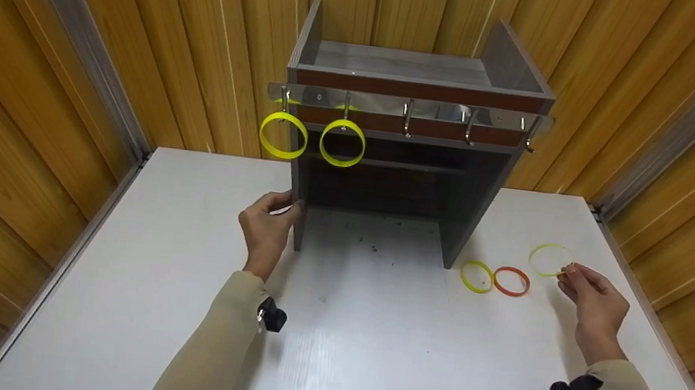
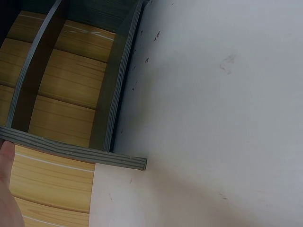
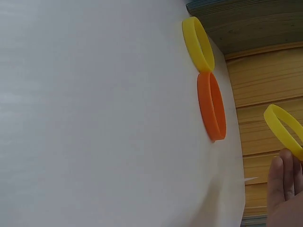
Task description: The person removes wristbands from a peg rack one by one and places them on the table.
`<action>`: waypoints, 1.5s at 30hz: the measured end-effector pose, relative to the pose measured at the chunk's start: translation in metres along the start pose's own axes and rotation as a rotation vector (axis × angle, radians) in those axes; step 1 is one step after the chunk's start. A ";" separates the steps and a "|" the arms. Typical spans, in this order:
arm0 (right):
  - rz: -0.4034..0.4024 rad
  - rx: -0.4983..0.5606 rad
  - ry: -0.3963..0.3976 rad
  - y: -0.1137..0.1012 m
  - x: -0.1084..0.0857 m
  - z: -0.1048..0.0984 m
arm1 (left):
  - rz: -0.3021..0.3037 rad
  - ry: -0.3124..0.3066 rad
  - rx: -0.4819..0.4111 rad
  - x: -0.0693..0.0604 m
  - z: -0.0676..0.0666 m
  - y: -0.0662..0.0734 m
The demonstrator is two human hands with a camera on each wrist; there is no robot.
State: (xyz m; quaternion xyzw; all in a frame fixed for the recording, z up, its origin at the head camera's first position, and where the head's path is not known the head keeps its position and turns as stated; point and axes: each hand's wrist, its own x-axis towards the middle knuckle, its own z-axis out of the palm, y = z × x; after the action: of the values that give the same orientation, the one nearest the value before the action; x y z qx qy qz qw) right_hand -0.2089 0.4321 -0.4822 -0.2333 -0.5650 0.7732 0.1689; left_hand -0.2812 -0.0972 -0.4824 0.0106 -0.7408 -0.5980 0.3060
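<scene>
My right hand [image 1: 596, 305] pinches a yellow ring [image 1: 550, 245] above the table's right side; the right wrist view shows this ring [image 3: 283, 128] at the fingertips of my hand [image 3: 286, 194]. On the table to its left lie a yellow ring [image 1: 476, 276] and an orange ring [image 1: 511, 282], touching. My left hand [image 1: 268, 232] grips the front edge of the grey shelf's left side panel [image 1: 298, 176]; in the left wrist view, part of the hand [image 2: 7, 189] shows beside the panel [image 2: 75, 152]. Two yellow rings [image 1: 283, 136] [image 1: 342, 143] hang from the two leftmost hooks.
The metal hook strip [image 1: 377, 103] runs across the shelf's upper front, with three bare hooks at its middle and right. Wood-patterned walls [image 1: 62, 58] enclose the white table [image 1: 370, 341] at the back and sides. Small dark marks dot the tabletop under the shelf.
</scene>
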 end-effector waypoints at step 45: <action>0.105 -0.345 -0.033 0.029 0.014 -0.034 | 0.025 0.000 -0.020 0.000 0.000 -0.002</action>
State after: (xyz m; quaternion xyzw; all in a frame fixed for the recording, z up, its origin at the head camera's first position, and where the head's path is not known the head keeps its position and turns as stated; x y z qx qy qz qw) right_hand -0.2015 0.4576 -0.5212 -0.2753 -0.6791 0.6762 0.0765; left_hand -0.2820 -0.0980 -0.4845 -0.0019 -0.7349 -0.6014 0.3134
